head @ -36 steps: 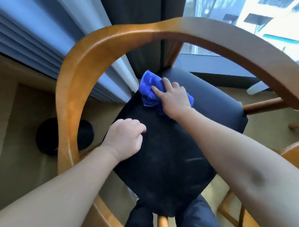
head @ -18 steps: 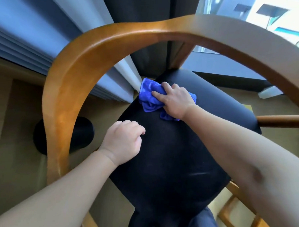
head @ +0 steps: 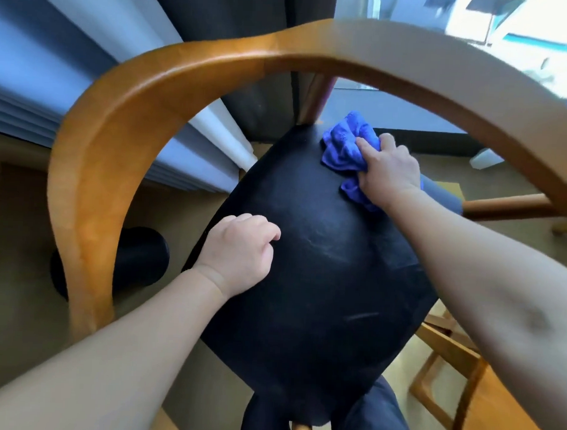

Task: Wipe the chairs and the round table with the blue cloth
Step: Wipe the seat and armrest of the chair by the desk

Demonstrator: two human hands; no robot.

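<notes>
Blue cloth [head: 343, 146], bunched, soft pile: shifted since 0.5 s ago from 11 o'clock edge of chair seat [head: 320, 297] to 1 o'clock corner, beside wooden post [head: 316, 99]. Right hand [head: 389, 174] moved with it, fingers curled over cloth, pressing it down. Left hand [head: 241, 252] unchanged: fist, holding nothing, resting at 9 o'clock edge. Seat black, smooth, faintly streaked. Backrest rail [head: 217, 59] curved, glossy amber wood.

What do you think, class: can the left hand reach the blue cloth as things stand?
Probably yes: only bare black seat lies between the left hand and the blue cloth, which the right hand holds.
</notes>
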